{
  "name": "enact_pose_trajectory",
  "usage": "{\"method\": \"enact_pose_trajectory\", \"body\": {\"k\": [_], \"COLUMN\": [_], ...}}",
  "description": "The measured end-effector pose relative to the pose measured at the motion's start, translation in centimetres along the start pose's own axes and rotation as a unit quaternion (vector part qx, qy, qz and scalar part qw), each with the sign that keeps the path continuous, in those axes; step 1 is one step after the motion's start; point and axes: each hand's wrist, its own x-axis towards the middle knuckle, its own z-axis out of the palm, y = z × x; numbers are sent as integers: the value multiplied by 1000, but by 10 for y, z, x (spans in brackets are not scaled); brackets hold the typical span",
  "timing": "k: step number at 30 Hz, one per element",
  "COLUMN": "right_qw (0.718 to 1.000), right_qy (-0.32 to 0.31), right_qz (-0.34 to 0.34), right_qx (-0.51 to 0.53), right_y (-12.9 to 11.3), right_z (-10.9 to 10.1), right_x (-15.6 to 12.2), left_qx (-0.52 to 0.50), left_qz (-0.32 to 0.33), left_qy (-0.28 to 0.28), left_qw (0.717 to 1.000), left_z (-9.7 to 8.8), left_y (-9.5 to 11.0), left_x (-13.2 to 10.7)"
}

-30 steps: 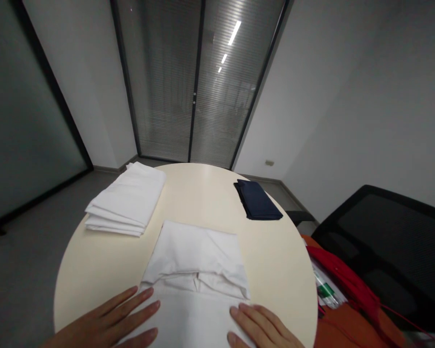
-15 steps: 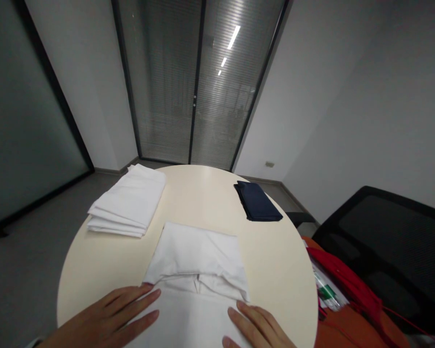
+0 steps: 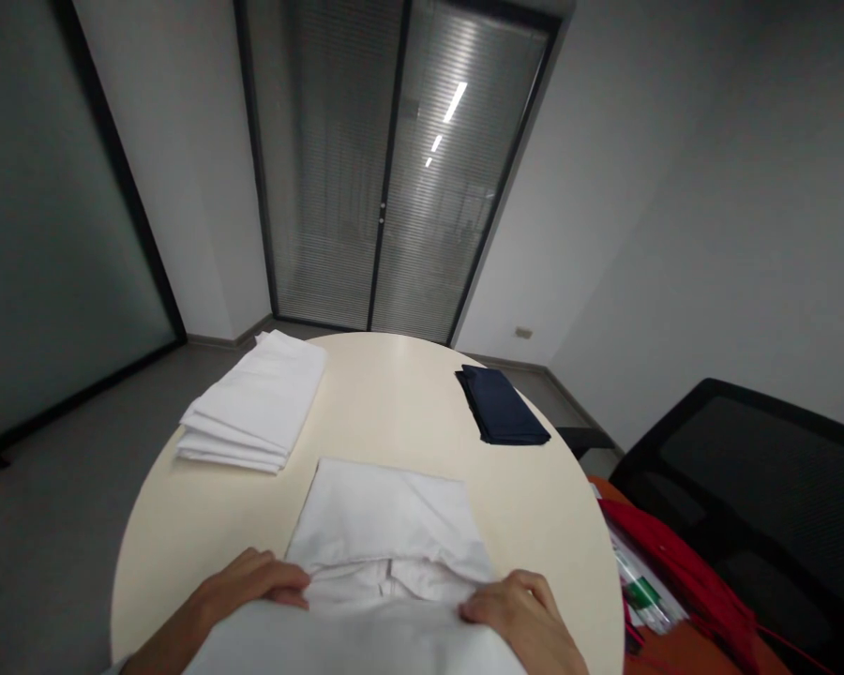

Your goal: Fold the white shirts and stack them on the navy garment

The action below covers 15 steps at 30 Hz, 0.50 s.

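Note:
A white cloth (image 3: 390, 511), perhaps a garment, lies on the near side of the round table, its far part folded into a flap with a loose, creased edge. Its near part is raised in front of that edge, between my hands. My left hand (image 3: 253, 579) pinches the cloth's left side with curled fingers. On the right side, my right hand (image 3: 527, 614) is closed on the same cloth, thumb and fingers together. The lower part of the cloth runs out of view at the bottom.
A stack of folded white cloths (image 3: 257, 403) sits at the table's (image 3: 386, 403) left edge. Folded dark navy cloths (image 3: 503, 408) lie near its right edge. An office chair (image 3: 760, 487) with a red bag (image 3: 675, 553) and a clear plastic package (image 3: 643, 586) stands at the right.
Both hands lay spread on the cloth; now they are closed on its sides. The near part of the cloth has come up off the table. The view has tilted slightly upward.

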Motion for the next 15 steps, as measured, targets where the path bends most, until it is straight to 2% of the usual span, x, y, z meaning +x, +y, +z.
{"method": "enact_pose_trajectory", "body": {"k": [3,5,7,9,12,13,15], "right_qw": [977,942,911,897,898,900,906], "right_qy": [29,29,26,28,20,17,22], "right_qz": [155,258,332,367,367,364,356], "right_qx": [141,212,242,246,242,238,228], "right_y": [0,-2,-3,-2,-1,-1,-2], "right_z": [5,9,12,14,12,11,7], "right_x": [8,19,31,42,51,52,50], "left_qx": [-74,-139,-199,-177,-35,-9,-14], "left_qz": [-118,-150,-149,-143,-85,-58,-14], "left_qy": [49,41,24,42,100,104,71], "left_qw": [989,978,968,973,991,993,997], "left_z": [4,3,-1,-6,-14,-16,-18], "left_y": [23,37,46,48,41,35,22], "left_x": [11,21,30,35,35,34,31]}}
